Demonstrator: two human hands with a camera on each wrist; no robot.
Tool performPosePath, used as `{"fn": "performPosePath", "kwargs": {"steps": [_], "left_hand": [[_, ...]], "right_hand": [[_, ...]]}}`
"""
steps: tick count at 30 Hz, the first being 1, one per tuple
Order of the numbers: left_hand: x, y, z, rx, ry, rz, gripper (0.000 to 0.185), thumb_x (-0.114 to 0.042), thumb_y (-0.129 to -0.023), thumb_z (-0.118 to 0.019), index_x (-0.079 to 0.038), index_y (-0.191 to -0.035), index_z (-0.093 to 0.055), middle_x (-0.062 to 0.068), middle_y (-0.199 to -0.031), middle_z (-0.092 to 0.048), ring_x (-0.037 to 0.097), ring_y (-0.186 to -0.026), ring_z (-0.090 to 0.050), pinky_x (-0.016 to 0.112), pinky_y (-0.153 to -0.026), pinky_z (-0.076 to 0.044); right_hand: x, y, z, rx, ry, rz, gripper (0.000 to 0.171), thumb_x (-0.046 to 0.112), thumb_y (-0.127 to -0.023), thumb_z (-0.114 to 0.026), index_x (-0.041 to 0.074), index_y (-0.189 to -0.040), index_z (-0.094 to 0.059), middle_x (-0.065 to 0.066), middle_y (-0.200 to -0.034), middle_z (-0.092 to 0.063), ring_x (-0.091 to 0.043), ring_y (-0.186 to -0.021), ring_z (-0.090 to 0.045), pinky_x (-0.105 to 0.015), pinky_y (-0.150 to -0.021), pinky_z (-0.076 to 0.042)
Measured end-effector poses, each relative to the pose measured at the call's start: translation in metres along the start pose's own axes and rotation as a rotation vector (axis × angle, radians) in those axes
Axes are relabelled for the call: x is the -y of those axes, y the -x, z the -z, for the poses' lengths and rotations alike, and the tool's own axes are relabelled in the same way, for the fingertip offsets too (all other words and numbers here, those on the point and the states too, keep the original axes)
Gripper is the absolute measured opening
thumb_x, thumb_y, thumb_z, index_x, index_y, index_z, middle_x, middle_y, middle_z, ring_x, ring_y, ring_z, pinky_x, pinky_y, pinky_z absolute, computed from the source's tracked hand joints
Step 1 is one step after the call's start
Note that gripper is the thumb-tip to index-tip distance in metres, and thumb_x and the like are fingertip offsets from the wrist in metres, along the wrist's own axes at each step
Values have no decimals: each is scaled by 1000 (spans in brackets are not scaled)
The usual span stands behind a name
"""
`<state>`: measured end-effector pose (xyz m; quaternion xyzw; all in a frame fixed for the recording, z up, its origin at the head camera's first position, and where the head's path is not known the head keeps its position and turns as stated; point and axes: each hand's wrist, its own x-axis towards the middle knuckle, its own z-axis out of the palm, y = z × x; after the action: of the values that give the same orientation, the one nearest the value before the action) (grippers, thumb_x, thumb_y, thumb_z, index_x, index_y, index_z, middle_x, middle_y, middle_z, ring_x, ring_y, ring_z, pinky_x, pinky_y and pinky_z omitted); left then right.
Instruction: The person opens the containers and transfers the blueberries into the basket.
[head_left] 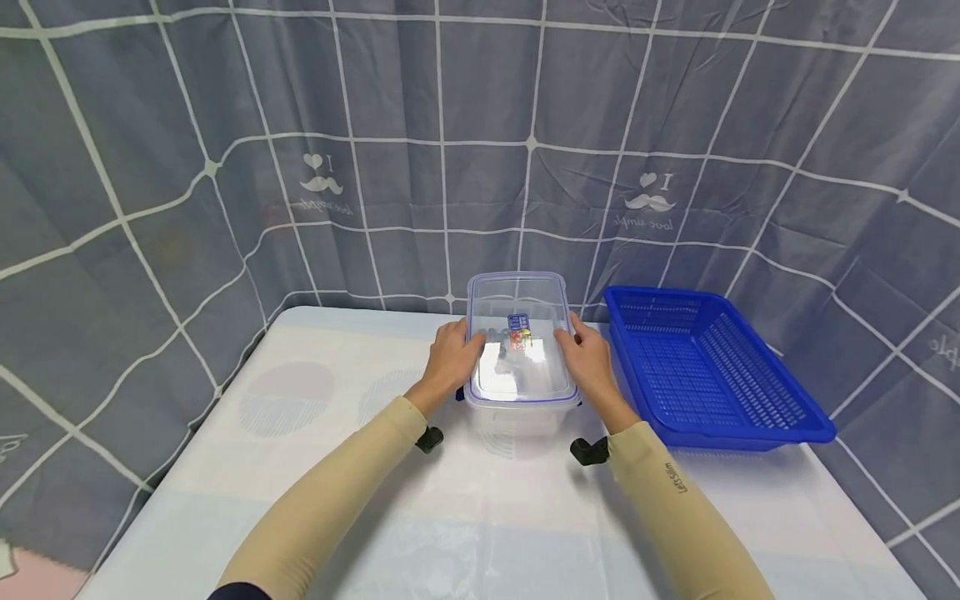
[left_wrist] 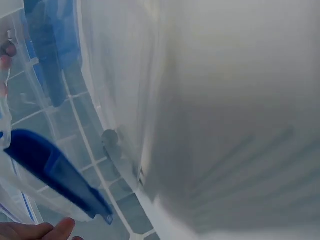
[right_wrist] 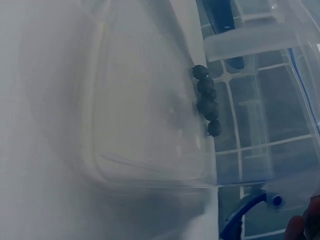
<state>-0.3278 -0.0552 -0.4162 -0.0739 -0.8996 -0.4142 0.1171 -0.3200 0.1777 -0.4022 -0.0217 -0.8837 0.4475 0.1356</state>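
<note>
A clear food container [head_left: 525,422] stands on the table under a clear lid [head_left: 551,333] with a violet-blue edge and a small colourful label [head_left: 519,331]. My left hand [head_left: 448,358] holds the lid's left side, thumb on top. On the opposite side my right hand [head_left: 591,358] grips it, its thumb also over the edge. In the left wrist view a blue latch [left_wrist: 62,175] hangs out from the side; another blue latch [right_wrist: 245,212] juts out in the right wrist view. Through the container wall show several small dark round things [right_wrist: 206,97].
A blue perforated basket [head_left: 750,433] sits on the right of the white table [head_left: 322,467]. Behind the table hangs a grey checked curtain [head_left: 397,183]. Black mounts [head_left: 590,452] stick out at both wrists.
</note>
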Motion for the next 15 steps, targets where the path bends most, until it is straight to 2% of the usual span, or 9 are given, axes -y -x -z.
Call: {"fn": "performPosePath", "kwargs": {"steps": [4, 9, 13, 15], "left_hand": [[0, -2, 3, -12, -51, -43, 57, -37, -101, -43, 1, -143, -52, 21, -136, -59, 38, -139, -42, 56, -114, -33], [-3, -4, 11, -10, -60, -58, 53, -35, -101, -43, 0, -139, -55, 21, -127, -62, 38, -131, -48, 55, -110, -37], [-6, -6, 23, 6, -63, -74, 45, -31, -102, -45, -1, -133, -58, 20, -114, -64, 37, -117, -56, 51, -101, -43], [-7, -7, 30, 16, -72, -87, 42, -30, -103, -45, -1, -130, -59, 20, -108, -65, 36, -108, -59, 51, -95, -46]], "right_hand": [[4, -2, 4, -18, 33, 41, 58, 39, -101, -53, 17, -153, -44, -10, -86, -51, -25, -78, -47, -35, -67, -37], [11, -2, 7, -8, 50, 44, 60, 42, -100, -53, 17, -153, -44, -7, -84, -46, -22, -74, -42, -34, -65, -35], [20, -4, 10, 15, 56, 36, 60, 45, -100, -52, 20, -154, -44, -10, -89, -53, -23, -77, -46, -35, -66, -38], [26, -4, 11, 41, 61, 24, 61, 46, -100, -51, 20, -155, -43, -13, -99, -60, -26, -84, -52, -37, -70, -41]]}}
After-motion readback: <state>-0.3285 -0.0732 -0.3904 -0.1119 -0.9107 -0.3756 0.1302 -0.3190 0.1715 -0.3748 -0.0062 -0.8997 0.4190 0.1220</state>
